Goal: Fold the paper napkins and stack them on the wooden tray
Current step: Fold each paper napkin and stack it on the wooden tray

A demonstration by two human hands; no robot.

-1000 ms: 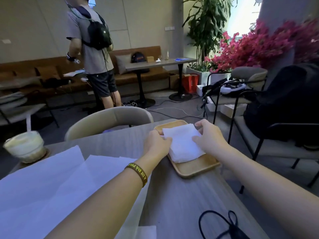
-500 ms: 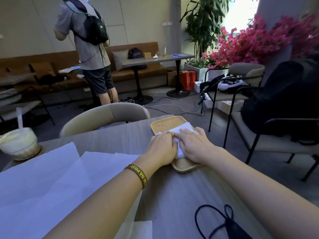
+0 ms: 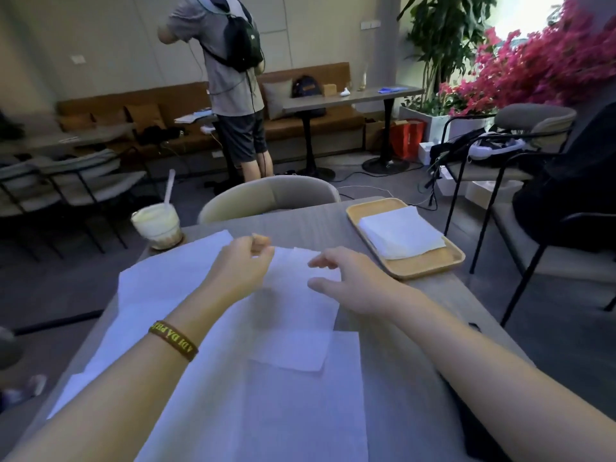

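Folded white paper napkins (image 3: 400, 231) lie on the rectangular wooden tray (image 3: 425, 269); beside it flat white napkins (image 3: 266, 395) wait, right hand (image 3: 350, 283) released, left hand (image 3: 240, 268) curled, grip unclear.

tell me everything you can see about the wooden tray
The wooden tray is a light, pale-wood rectangle with rounded corners and a low raised rim. It lies flat on the grey table, at its far right near the edge. A stack of folded white napkins rests on it, covering the middle and leaving bare wood at the near and far ends. Neither the left hand nor the right hand touches it.
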